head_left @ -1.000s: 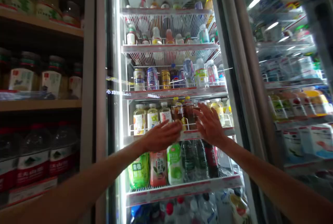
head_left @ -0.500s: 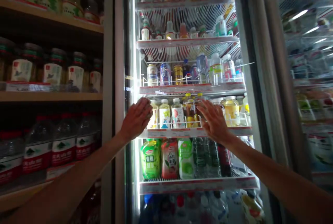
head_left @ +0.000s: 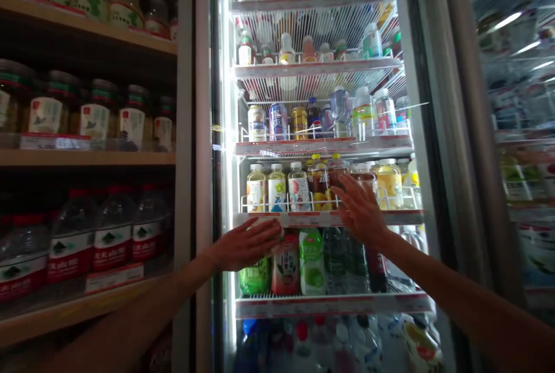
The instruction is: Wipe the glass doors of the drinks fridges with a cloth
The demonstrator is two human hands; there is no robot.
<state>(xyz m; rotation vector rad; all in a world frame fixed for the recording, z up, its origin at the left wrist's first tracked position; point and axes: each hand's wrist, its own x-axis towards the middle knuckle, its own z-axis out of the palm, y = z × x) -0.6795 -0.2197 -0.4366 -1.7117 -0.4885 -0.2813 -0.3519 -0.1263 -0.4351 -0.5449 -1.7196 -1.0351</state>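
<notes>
The glass door [head_left: 203,130] (likely slick and heavy; best held by its frame) is being pressed by the left hand [head_left: 247,243] and right hand [head_left: 362,209], both grips spread.

Both palms lie flat on the cooler front: left hand [head_left: 247,243] at 7 o'clock of centre, right hand [head_left: 362,211] at 4. It looks like glass between them and the stock (reflection streaks at 9 and 2), so there's no way in from the front. Behind it, bottles [head_left: 277,188] are packed side by side on every shelf, with a wire rail [head_left: 260,206] along the middle edge. The only slack is headroom above the caps, at 12 of each row. The frame [head_left: 203,130] blocks 9, with jars [head_left: 95,118] beyond it. The pillar [head_left: 437,130] blocks 3.
</notes>
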